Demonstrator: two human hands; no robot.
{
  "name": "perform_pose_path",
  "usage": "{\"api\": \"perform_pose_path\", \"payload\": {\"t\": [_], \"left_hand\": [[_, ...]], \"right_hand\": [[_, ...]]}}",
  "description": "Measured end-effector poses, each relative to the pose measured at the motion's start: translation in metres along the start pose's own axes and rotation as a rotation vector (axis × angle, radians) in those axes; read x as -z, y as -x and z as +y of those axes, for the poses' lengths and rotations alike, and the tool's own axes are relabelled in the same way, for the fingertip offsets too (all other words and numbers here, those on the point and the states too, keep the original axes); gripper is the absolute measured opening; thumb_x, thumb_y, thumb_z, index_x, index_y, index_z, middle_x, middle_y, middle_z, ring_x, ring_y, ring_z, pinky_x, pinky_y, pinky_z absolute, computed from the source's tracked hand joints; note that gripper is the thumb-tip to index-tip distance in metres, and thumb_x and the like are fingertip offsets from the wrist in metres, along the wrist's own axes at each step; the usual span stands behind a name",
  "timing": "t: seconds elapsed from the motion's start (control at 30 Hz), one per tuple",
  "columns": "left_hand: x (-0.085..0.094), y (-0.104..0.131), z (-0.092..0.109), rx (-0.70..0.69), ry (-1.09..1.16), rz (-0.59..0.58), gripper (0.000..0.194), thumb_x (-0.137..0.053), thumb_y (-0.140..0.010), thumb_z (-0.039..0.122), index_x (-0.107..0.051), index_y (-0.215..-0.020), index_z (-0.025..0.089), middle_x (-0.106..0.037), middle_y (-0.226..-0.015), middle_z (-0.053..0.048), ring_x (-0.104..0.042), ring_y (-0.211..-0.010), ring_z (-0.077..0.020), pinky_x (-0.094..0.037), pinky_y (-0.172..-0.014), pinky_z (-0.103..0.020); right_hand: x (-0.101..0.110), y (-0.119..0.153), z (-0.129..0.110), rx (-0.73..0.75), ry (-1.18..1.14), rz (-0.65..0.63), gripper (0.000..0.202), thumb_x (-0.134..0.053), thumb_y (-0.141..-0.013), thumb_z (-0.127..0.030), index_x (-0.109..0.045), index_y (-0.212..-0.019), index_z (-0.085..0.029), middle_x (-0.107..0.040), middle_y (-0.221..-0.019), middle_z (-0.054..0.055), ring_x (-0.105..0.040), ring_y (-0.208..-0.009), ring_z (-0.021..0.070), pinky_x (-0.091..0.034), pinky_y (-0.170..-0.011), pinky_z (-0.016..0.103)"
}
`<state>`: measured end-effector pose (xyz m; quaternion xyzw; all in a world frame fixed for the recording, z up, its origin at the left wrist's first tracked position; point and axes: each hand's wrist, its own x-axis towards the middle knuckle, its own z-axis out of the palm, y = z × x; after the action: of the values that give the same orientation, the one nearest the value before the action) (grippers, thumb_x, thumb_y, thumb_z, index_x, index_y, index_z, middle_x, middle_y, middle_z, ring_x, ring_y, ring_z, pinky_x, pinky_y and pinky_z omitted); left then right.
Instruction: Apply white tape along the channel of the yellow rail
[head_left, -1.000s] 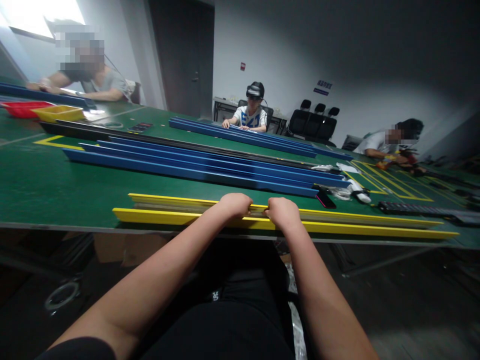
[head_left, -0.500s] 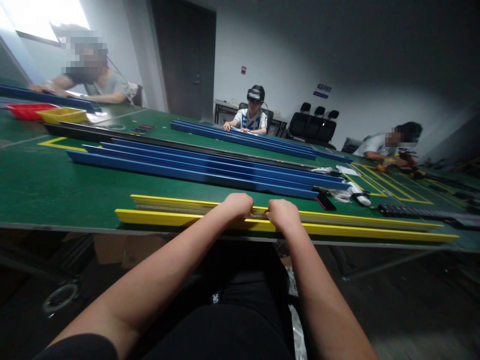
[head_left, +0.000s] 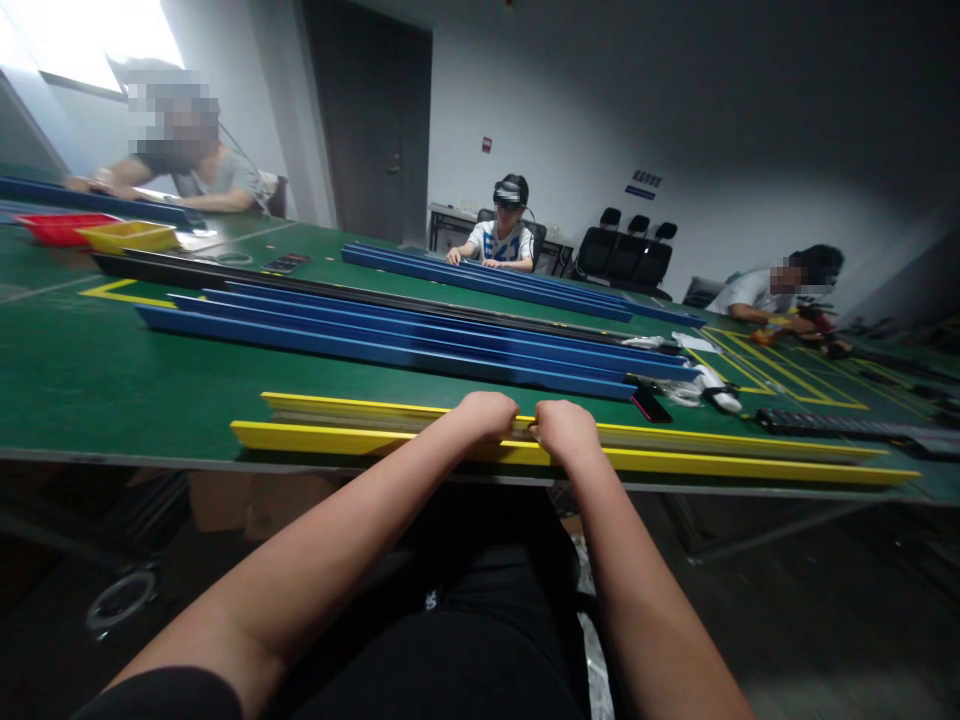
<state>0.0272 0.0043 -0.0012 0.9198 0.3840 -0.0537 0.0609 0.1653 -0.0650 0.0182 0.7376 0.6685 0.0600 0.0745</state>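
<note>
Left hand [head_left: 489, 416]: fingers curled at the rail — whether gripping, I can't tell.
Right hand [head_left: 568, 432]: curled alongside, its hold equally hidden.
Yellow rail [head_left: 330, 439]: along the table [head_left: 75, 380]'s near edge — an uneven pull towards the body could tip it off.
</note>
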Motion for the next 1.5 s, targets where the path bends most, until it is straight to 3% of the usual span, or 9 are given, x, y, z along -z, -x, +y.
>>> {"api": "perform_pose_path", "payload": {"t": [0.1, 0.37, 0.6, 0.87, 1.17, 1.5], "left_hand": [[0.000, 0.001, 0.000, -0.041, 0.019, 0.019, 0.034, -0.061, -0.076, 0.042, -0.071, -0.102, 0.024, -0.072, -0.102, -0.011, -0.067, -0.094, -0.0246, -0.051, -0.081, -0.030], [-0.002, -0.011, 0.007, 0.012, 0.012, 0.019, 0.040, -0.068, -0.070, 0.047, -0.073, -0.094, 0.016, -0.072, -0.095, -0.018, -0.067, -0.092, -0.0290, -0.051, -0.083, -0.033], [-0.008, -0.015, 0.006, 0.007, 0.020, 0.043, 0.050, -0.058, -0.074, 0.059, -0.072, -0.093, 0.015, -0.071, -0.094, -0.019, -0.067, -0.089, -0.0307, -0.052, -0.078, -0.037], [-0.010, -0.012, 0.005, -0.170, 0.062, 0.113, 0.031, -0.058, -0.079, 0.043, -0.068, -0.101, 0.024, -0.072, -0.100, -0.010, -0.068, -0.090, -0.0242, -0.051, -0.077, -0.030], [-0.009, -0.015, 0.008, -0.125, 0.005, 0.116, 0.037, -0.056, -0.079, 0.051, -0.070, -0.094, 0.021, -0.073, -0.094, -0.013, -0.068, -0.088, -0.0261, -0.051, -0.076, -0.032], [-0.004, -0.016, 0.010, -0.108, -0.019, 0.094, 0.031, -0.061, -0.077, 0.044, -0.071, -0.093, 0.019, -0.073, -0.095, -0.014, -0.068, -0.089, -0.0256, -0.051, -0.076, -0.030]], "right_hand": [[0.000, 0.000, 0.000, 0.001, -0.002, -0.002, 0.029, -0.055, -0.083, -0.042, -0.069, -0.097, -0.020, -0.070, -0.098, 0.013, -0.066, -0.094, 0.0257, -0.047, -0.080, 0.034], [-0.002, 0.000, 0.002, 0.011, 0.009, 0.028, 0.026, -0.057, -0.082, -0.041, -0.068, -0.094, -0.021, -0.071, -0.095, 0.012, -0.066, -0.091, 0.0254, -0.047, -0.077, 0.034], [-0.005, -0.001, 0.002, 0.011, -0.002, 0.026, 0.027, -0.058, -0.081, -0.043, -0.068, -0.093, -0.021, -0.070, -0.094, 0.012, -0.066, -0.091, 0.0253, -0.047, -0.076, 0.033], [-0.004, 0.000, 0.001, 0.005, -0.009, 0.026, 0.029, -0.056, -0.083, -0.044, -0.067, -0.097, -0.022, -0.070, -0.096, 0.012, -0.065, -0.092, 0.0258, -0.047, -0.078, 0.035], [-0.002, 0.002, 0.001, 0.015, 0.000, 0.014, 0.029, -0.055, -0.084, -0.044, -0.066, -0.098, -0.021, -0.070, -0.097, 0.012, -0.065, -0.093, 0.0251, -0.047, -0.078, 0.034], [0.003, -0.001, 0.009, 0.109, -0.009, -0.040, 0.030, -0.053, -0.085, -0.045, -0.067, -0.097, -0.022, -0.071, -0.097, 0.011, -0.065, -0.089, 0.0225, -0.044, -0.074, 0.029]]}}
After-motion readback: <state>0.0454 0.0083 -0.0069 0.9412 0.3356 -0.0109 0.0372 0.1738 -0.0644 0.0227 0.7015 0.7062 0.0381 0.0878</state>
